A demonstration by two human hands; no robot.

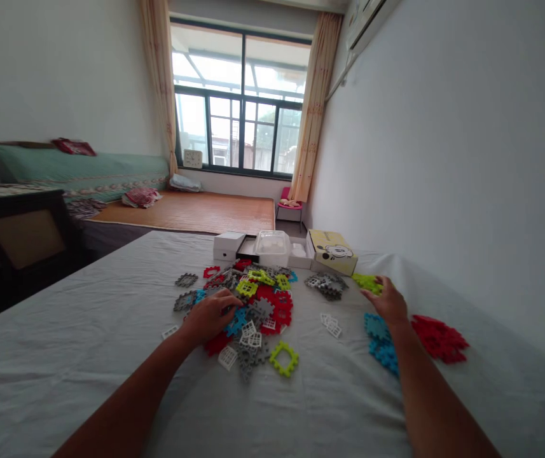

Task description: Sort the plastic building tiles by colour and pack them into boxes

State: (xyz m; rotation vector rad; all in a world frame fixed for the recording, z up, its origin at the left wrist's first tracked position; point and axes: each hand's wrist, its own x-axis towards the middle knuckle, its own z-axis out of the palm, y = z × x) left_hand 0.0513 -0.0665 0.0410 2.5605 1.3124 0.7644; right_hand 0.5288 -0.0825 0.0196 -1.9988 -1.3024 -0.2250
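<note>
My left hand (213,313) rests over a mixed pile of plastic interlocking building pieces, its fingers curled and pinched near a blue piece (237,321). What lies between those fingertips, if anything, I cannot make out. At the right, my right hand (389,304) has its thumb and fingers closed around the edge of a lime-green interlocking piece (366,282) at a small green pile. Below that wrist lie blue pieces (381,346), partly hidden by the forearm. A square-holed green piece (284,359) lies at the near edge of the mixed pile.
Red pieces (439,339) lie right of my forearm, grey ones (327,284) in the middle, white window pieces (331,325) nearer. Behind stand a yellow box (333,251), a clear plastic container (273,245) and a white box (227,245). A wall borders the right side.
</note>
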